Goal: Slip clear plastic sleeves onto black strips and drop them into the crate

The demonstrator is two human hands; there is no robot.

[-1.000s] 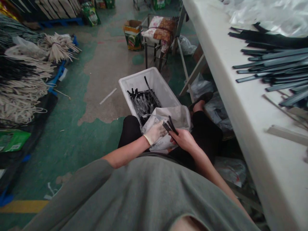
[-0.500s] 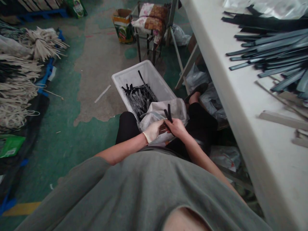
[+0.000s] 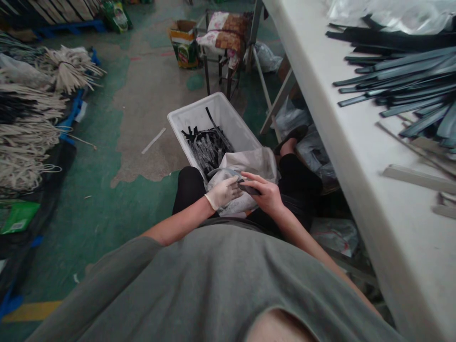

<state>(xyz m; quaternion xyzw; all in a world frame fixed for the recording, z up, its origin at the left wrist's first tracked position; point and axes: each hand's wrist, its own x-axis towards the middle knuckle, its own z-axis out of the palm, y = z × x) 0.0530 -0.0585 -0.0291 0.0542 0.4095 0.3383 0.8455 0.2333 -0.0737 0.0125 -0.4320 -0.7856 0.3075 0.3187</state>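
1. Step in hand: dark pieces point(image 3: 251, 189) are being handled between the two hands, above the lap. This looks like gathering or lining up, though a single view cannot settle which.
2. The right hand point(image 3: 269, 194) has its fingers laid over the dark pieces, seemingly pinching them; its thumb is too hidden to make out. How many pieces it has cannot be counted.
3. The left hand point(image 3: 224, 192), in a pale glove, is open, its fingers extended close together beside the near ends of the pieces. Whether its fingertips touch them is unclear.
4. Under the hands, a clear plastic bag point(image 3: 258, 161) lies between the knees and overlaps the near end of the white tub point(image 3: 238, 128).
5. In the tub, loose strips point(image 3: 206, 149) are heaped toward the left edge, with one longer strip reaching toward the far corner.
6. On the bench point(image 3: 342, 156) to the right, a stack of longer strips point(image 3: 402, 80) lies with its ends toward the left edge, under part of some crumpled plastic point(image 3: 409, 16).
7. Judging from this hold, any further handling calls for a steady right-hand pinch and the gloved palm kept near, since thin, loose pieces could slide out of line.
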